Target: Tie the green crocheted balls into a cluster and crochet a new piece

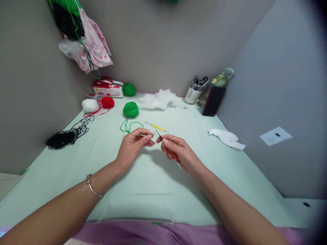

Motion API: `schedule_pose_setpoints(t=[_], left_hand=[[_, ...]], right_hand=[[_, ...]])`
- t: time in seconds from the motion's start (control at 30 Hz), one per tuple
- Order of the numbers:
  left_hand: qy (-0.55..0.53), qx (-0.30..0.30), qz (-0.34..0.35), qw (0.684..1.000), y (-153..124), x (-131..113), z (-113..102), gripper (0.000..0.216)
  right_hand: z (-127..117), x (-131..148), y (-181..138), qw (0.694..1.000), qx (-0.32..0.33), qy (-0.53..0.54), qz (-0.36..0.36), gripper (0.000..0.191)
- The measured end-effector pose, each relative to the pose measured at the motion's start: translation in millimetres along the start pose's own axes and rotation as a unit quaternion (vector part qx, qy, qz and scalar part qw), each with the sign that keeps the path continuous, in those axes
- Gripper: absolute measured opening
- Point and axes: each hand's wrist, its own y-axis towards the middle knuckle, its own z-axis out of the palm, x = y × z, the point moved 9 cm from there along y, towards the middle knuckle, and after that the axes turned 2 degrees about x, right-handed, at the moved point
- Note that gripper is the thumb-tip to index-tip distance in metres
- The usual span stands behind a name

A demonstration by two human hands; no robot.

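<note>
My left hand (136, 144) is closed in a pinch at the middle of the table. A tiny, thin bit shows at its fingertips, too small to name. Held in my right hand (176, 148) is a pair of scissors (174, 155) with red handles. Their dark pointed blades angle up and left, close to the left fingertips but apart from them. A yellow-handled crochet hook (158, 127) lies just beyond both hands. From the green yarn ball (131, 110), a loose strand runs toward the back of my left hand; its end is hidden there.
White stuffing (160, 99) lies at the back. Black yarn (61, 139), white yarn (90, 105) and red yarn (107, 102) are on the left. Red-handled scissors (102, 82) rest on a box (108, 91). A pen cup (192, 94), phone (214, 101) and tissue (226, 138) stand or lie right.
</note>
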Motion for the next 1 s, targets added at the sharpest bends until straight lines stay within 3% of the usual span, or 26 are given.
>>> schedule_pose_setpoints(t=[0.47, 1.0], left_hand=[[0.020, 0.028, 0.035, 0.999, 2.2, -11.6, 3.0, 0.019], [0.030, 0.062, 0.036, 0.997, 3.2, -13.4, 5.3, 0.011]], right_hand=[[5.9, -13.1, 3.1, 0.997, 0.054, 0.005, 0.053, 0.032], [3.3, -14.3, 2.8, 0.997, 0.047, -0.004, 0.063, 0.031]])
